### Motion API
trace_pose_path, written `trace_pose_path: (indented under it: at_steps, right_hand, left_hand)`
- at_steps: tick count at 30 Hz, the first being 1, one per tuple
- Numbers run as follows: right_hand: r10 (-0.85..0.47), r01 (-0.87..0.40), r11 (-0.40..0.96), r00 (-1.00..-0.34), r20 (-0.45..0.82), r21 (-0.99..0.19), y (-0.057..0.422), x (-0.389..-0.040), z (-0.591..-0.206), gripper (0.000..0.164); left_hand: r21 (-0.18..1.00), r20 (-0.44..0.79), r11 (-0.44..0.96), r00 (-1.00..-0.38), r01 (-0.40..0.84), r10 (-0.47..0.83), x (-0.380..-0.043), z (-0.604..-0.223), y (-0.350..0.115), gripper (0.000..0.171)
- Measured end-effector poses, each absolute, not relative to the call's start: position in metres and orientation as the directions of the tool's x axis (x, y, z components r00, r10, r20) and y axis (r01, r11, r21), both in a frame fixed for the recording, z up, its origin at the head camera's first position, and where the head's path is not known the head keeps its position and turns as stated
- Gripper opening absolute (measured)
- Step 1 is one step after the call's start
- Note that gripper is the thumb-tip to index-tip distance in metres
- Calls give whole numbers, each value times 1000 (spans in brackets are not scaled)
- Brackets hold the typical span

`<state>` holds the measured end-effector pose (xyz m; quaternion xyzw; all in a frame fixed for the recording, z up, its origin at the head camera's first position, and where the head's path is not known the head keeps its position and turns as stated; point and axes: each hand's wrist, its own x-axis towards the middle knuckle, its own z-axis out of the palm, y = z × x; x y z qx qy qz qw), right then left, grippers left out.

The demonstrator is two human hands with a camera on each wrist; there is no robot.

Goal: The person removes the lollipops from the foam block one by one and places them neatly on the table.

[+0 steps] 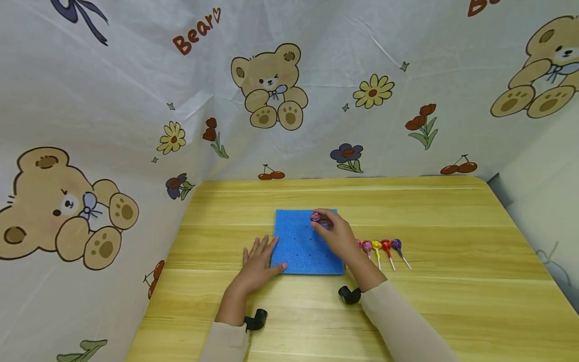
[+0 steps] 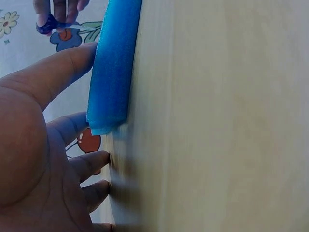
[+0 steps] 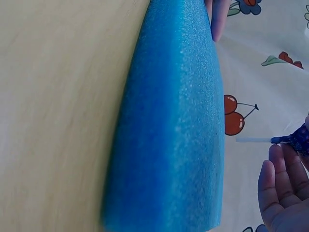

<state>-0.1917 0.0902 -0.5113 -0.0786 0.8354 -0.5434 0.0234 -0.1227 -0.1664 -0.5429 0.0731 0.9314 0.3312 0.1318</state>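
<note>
My right hand (image 1: 338, 237) pinches a dark, shiny-wrapped lollipop (image 1: 315, 217) by its head, above the far part of a blue foam block (image 1: 291, 223). In the right wrist view, the lollipop's white stick (image 3: 253, 140) points toward the block and stands clear of it. Small holes dot the block's top. My left hand (image 1: 257, 266) lies at the block's left edge with its fingers spread. The left wrist view has the thumb (image 2: 67, 67) against the foam block (image 2: 112, 72) and other fingertips down by the table.
Right of the block, several lollipops lie in a row on the wooden table (image 1: 452, 301), among them a yellow one (image 1: 377, 245), a red one (image 1: 386, 245) and a purple one (image 1: 396, 244). Part of the row is behind my right arm. A bear-printed cloth (image 1: 316, 151) hangs behind.
</note>
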Motion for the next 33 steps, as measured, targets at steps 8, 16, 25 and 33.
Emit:
trace_pose_path:
  at_steps: [8, 16, 25, 33]
  right_hand:
    - [-142, -112, 387, -988, 61, -915, 100, -185, -510, 41]
    - [-112, -122, 394, -990, 84, -911, 110, -179, -509, 42]
    - [-108, -119, 385, -991, 83, -915, 123, -173, -501, 43]
    - [-93, -128, 378, -991, 100, -917, 137, -165, -500, 44]
  left_hand:
    - [636, -208, 771, -952, 41, 222, -121, -544, -167, 85]
    - [639, -206, 768, -952, 44, 226, -121, -542, -167, 85]
    - [635, -206, 772, -952, 46, 226, -121, -541, -167, 85]
    - [641, -213, 767, -951, 38, 226, -120, -541, -167, 85]
